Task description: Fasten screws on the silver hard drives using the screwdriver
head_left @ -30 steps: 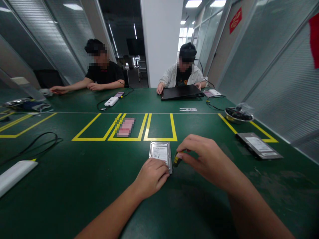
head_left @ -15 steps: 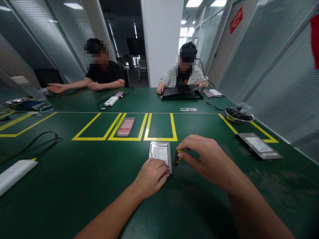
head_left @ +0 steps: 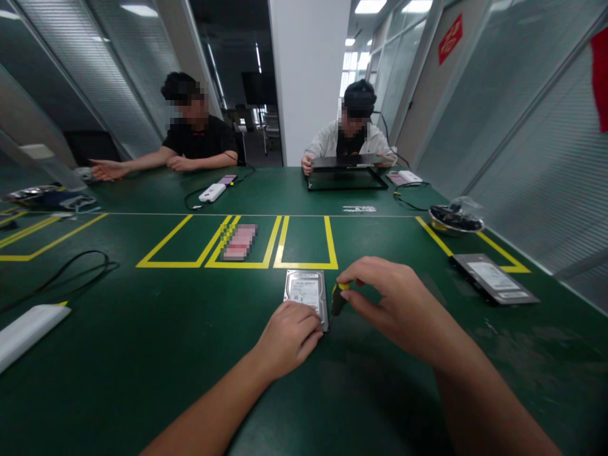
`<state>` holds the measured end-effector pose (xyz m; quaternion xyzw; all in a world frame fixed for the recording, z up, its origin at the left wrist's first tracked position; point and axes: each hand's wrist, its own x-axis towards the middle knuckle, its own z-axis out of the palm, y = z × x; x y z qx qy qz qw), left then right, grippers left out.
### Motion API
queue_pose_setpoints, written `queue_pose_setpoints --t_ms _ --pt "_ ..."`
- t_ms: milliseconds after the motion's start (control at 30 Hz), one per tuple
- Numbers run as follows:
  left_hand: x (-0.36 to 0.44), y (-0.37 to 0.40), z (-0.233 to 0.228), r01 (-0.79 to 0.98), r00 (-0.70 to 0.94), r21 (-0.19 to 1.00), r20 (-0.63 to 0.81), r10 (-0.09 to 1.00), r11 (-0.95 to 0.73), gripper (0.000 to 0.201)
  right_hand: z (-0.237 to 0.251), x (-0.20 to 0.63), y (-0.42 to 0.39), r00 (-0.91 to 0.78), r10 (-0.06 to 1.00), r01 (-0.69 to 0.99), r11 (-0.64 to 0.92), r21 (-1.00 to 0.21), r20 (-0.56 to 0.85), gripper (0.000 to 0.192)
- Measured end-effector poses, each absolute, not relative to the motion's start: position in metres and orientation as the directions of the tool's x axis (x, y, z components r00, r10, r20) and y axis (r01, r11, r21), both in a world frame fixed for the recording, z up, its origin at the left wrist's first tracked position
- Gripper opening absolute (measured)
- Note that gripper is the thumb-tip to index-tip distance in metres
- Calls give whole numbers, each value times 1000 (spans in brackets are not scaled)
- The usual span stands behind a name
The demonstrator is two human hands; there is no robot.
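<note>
A silver hard drive (head_left: 304,288) with a white label lies on the green table in front of me. My left hand (head_left: 291,335) grips its near end, fingers curled over the label and right edge, covering that part. Close to the drive's right side, my right hand (head_left: 389,307) pinches the top of a small black-and-yellow screwdriver (head_left: 339,299) between thumb and fingers. The screwdriver stands nearly upright, its tip pointing down by the drive's near right corner. Whether the tip touches a screw cannot be made out.
On the right lies a larger drive (head_left: 494,278), near a metal bowl (head_left: 456,221) of dark parts. Yellow tape (head_left: 306,266) marks boxes beyond my hands. A white device (head_left: 31,332) and black cable (head_left: 95,253) are left. Two people sit opposite; one holds a black panel (head_left: 349,161).
The screwdriver's handle shows a different side, as if turned slightly; both my hands stay in place. Across the table, the person on the right has tilted the black panel up from its frame.
</note>
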<state>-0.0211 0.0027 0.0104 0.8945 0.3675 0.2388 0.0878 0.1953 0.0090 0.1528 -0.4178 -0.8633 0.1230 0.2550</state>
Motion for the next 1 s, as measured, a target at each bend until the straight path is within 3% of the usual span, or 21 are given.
queue_pose_setpoints --t_ms 600,833,1000 --pt "-21 3 11 607 612 354 363 703 -711 6 150 196 10 -534 777 626 628 -462 334 3" --pt "-21 3 11 612 609 348 367 703 -711 6 150 196 9 -535 772 629 635 -448 344 13" --pt "-21 3 12 607 606 352 374 702 -712 5 148 194 10 -549 772 621 633 -462 320 7"
